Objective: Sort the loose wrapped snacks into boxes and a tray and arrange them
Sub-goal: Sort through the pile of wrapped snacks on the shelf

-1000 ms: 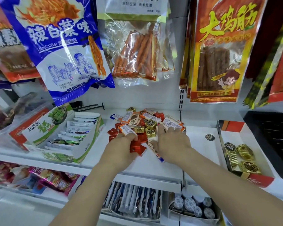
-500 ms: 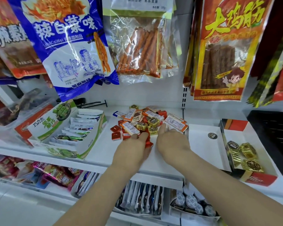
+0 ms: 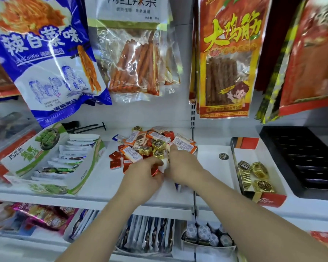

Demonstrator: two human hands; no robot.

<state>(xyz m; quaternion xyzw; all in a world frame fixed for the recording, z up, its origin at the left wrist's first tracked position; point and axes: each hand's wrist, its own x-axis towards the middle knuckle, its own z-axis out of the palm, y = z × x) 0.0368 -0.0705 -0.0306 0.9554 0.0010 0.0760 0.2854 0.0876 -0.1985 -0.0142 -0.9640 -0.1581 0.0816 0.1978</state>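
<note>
A pile of loose wrapped snacks (image 3: 151, 144) lies mid-shelf: red squares, gold foil pieces, white-and-orange bars. My left hand (image 3: 140, 176) sits at the pile's near edge, its fingers curled round a red square snack (image 3: 155, 171). My right hand (image 3: 182, 165) is beside it, fingers curled over a white wrapped bar (image 3: 165, 164) between the two hands. A blue-and-white wrapper (image 3: 178, 186) pokes out under the right wrist. A green-and-white box (image 3: 87, 173) of white packets stands left. A red-and-white box (image 3: 269, 200) with three gold snacks stands right. A black tray (image 3: 299, 159) is far right.
Large hanging snack bags (image 3: 45, 59) dangle above the shelf, their bottoms just over the pile and boxes. A white open box lid (image 3: 212, 167) lies right of the pile. The shelf's front edge (image 3: 102, 201) runs below my wrists; a lower shelf holds more packets.
Both hands drew back slightly from the pile toward me and came together. The left hand now holds a red square and the right a white bar. The view tilted up a little.
</note>
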